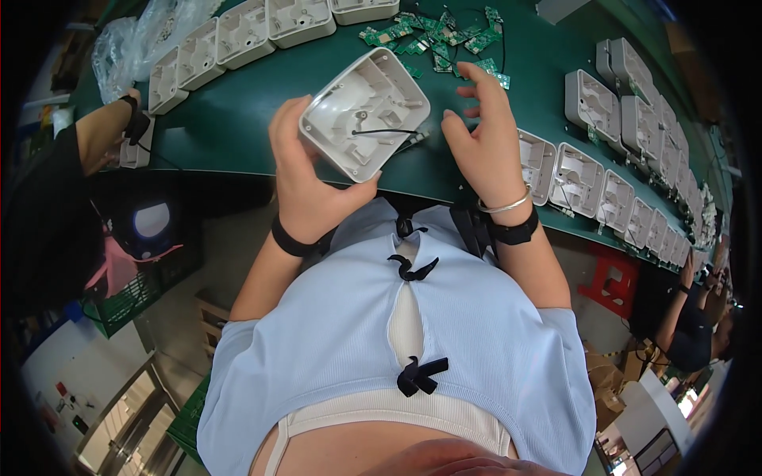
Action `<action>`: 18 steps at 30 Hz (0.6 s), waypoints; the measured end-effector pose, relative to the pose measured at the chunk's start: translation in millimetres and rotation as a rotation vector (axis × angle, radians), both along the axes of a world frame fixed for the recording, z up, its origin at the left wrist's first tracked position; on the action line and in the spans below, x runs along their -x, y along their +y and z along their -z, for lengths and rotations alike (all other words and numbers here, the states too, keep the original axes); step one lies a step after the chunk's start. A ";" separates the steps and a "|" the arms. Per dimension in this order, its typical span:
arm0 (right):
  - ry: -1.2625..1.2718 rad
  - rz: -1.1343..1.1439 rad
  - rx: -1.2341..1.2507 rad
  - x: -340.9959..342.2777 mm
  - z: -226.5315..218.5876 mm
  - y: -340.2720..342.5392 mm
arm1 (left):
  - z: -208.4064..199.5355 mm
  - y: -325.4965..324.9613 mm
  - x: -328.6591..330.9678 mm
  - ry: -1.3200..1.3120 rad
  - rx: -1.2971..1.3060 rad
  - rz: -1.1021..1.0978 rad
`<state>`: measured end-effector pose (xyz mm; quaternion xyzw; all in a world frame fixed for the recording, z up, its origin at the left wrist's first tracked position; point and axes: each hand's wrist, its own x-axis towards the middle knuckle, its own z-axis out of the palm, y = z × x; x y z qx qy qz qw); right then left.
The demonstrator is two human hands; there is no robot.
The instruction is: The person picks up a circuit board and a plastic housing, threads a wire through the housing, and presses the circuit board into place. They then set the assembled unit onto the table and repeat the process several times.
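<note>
My left hand (305, 170) grips a white plastic housing (337, 111) by its left side and lower corner. The housing is tilted, its hollow inside facing up at me, with posts and ribs moulded into it. A black wire (389, 131) runs across the inside and over the right edge, where a small green circuit board (414, 141) hangs beside the housing. To the right, apart from the housing, my right hand (490, 139) has its fingers spread, and nothing shows in them. Beyond it lies a loose pile of green circuit boards (440, 40) with black wires.
On the green table (230, 119), similar housings (242, 36) stand in a row at the far left. More housings (578, 178) line the right edge, with further stacks (643, 119) behind. Plastic bags (131, 47) lie far left. Another person's arm (107, 131) reaches in at left; others work far right.
</note>
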<state>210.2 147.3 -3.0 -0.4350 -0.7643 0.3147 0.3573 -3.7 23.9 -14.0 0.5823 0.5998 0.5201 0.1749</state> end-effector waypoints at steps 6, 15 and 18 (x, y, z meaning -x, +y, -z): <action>0.271 -0.173 0.442 -1.2 0.9 -2.4 | -3.4 1.4 10.1 -0.221 -0.036 0.012; 0.402 -0.216 0.321 5.8 0.6 1.0 | -13.8 7.2 11.1 -0.272 -0.048 0.008; 0.291 -0.227 0.023 4.3 -19.1 -1.2 | -9.9 7.4 16.5 0.105 -0.011 -0.070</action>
